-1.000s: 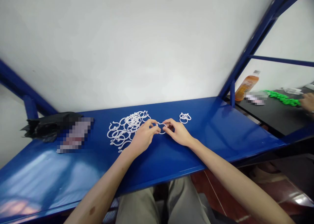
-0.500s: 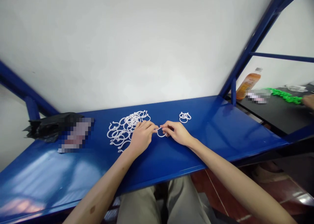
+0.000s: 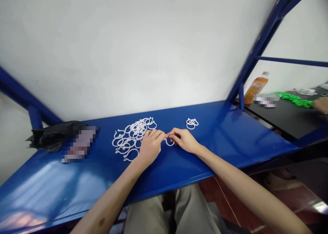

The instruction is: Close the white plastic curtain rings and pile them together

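Observation:
Between my hands, just above the blue table (image 3: 189,165), is a white plastic ring (image 3: 169,144) with its curve hanging down. My left hand (image 3: 151,143) pinches one side of it, and the fingertips of my right hand (image 3: 183,139) pinch the other. The fingers of both hands meet at the top and hide that part of the ring. Left of my left hand lies a loose pile of similar white open rings (image 3: 128,138) with small knobs or loops at their ends. A small group of white rings (image 3: 191,123) rests beyond my right hand.
A black plastic bag (image 3: 56,133) and a blurred-out packet (image 3: 81,145) lie at the table's left. Blue frame posts (image 3: 241,96) stand at both ends. On a black table at right are an orange drink bottle (image 3: 257,88), green pieces (image 3: 294,99) and another person's hand (image 3: 321,106).
My hands have drawn closer together on the ring, and their fingertips now meet at its top. The view has shifted slightly. Both groups of rings lie as before.

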Demonstrator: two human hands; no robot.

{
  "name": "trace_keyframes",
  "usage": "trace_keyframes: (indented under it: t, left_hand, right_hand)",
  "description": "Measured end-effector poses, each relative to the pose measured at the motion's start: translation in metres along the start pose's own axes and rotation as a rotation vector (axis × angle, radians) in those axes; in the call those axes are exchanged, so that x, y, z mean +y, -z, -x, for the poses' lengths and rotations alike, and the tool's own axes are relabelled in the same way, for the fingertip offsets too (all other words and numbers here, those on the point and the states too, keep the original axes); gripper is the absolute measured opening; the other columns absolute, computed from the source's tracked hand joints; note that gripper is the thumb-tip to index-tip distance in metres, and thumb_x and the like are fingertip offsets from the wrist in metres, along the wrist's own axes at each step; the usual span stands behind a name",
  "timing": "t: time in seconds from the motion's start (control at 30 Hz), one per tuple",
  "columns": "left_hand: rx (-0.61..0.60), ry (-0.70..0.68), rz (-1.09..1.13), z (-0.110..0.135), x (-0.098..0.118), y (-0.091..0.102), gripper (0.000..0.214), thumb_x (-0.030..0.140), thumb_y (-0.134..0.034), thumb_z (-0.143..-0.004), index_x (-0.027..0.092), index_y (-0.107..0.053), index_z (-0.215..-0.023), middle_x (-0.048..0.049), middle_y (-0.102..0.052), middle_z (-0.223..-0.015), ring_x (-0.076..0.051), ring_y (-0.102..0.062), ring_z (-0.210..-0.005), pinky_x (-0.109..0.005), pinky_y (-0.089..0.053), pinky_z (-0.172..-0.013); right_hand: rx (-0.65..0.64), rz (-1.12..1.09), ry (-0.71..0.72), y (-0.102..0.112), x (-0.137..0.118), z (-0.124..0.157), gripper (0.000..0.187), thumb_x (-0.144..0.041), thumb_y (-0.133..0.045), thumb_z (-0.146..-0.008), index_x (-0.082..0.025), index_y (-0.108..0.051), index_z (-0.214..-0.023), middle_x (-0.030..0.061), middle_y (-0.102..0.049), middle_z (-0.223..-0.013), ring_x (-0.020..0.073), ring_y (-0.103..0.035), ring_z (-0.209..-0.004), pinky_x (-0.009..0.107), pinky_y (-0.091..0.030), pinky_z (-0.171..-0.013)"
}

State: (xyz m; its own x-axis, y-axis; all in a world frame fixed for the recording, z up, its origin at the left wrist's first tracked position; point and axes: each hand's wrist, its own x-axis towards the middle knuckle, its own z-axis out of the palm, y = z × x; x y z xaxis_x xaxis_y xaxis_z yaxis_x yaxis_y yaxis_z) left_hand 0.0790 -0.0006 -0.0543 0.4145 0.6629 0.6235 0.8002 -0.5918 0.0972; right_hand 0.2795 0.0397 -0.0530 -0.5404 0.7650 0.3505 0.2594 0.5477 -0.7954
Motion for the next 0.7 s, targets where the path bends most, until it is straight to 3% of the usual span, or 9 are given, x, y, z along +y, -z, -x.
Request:
trace_keyframes:
  t: [0.2,0.4,0.7]
  left_hand:
    - [-0.004,0.138,0.084,0.0005,-0.0052,-0.0048,0.017,0.021,-0.048,-0.099,0.022,-0.064,-0.101,-0.0044,-0.074,-0.099,-0.022,-0.063,-0.093,-0.038,-0.043,-0.084]
    - [-0.012,0.121,0.072,-0.0028,-0.003,-0.002,0.018,0.019,-0.045,-0.1,0.023,-0.062,-0.094,-0.0033,-0.072,-0.092,-0.021,-0.061,-0.088,-0.038,-0.041,-0.081]
    - [-0.075,0.138,0.233,-0.0036,-0.0008,0.0012,0.016,0.019,-0.042,-0.101,0.021,-0.057,-0.102,-0.0053,-0.067,-0.103,-0.02,-0.061,-0.095,-0.036,-0.046,-0.085]
  right_hand:
    - [0.03,0.065,0.007,0.0006,0.0005,-0.0005,0.017,-0.029,-0.054,-0.098,-0.021,-0.065,-0.089,-0.0004,-0.072,-0.078,0.0135,-0.065,-0.064,0.025,-0.05,-0.066]
    - [0.051,0.101,0.027,0.0015,0.0001,-0.0011,0.015,-0.029,-0.055,-0.098,-0.022,-0.066,-0.093,0.0007,-0.074,-0.084,0.015,-0.067,-0.071,0.027,-0.051,-0.07]
    - [0.131,0.192,0.073,0.0019,0.0035,-0.0008,0.014,-0.03,-0.057,-0.097,-0.02,-0.067,-0.097,0.003,-0.07,-0.085,0.0151,-0.063,-0.07,0.028,-0.05,-0.067]
